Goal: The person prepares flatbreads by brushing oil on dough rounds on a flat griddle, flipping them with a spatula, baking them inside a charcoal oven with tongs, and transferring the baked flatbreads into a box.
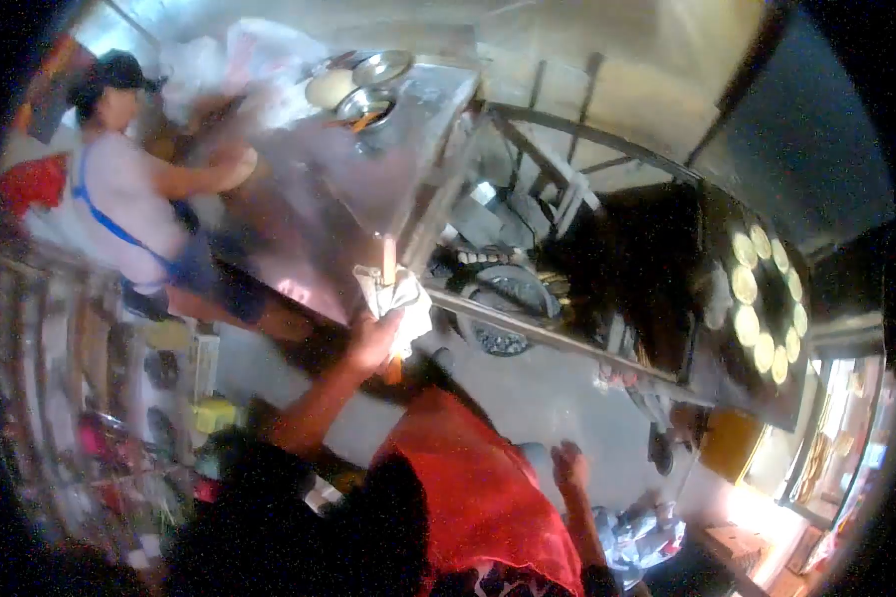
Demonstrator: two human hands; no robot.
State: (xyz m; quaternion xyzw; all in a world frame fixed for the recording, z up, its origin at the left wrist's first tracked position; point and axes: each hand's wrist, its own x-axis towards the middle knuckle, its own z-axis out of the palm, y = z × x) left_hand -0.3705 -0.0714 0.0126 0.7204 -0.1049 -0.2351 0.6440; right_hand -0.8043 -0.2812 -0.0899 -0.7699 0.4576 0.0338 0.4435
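Note:
My left hand (376,338) is closed round a white cloth (404,303) and a wooden stick (388,261), at the near edge of the worktable (309,214). The stick's ends show above and below the cloth. My right hand (569,466) hangs low beside the red apron (478,488), away from the tables; its fingers look curled, but blur hides whether they hold anything.
A co-worker (129,189) stands at the table's far left. Metal bowls (366,105) sit at its back. On the right, round flat pieces (747,286) ring a dark griddle. Below the frame is a basin (503,323). A shelf rack (45,378) stands left.

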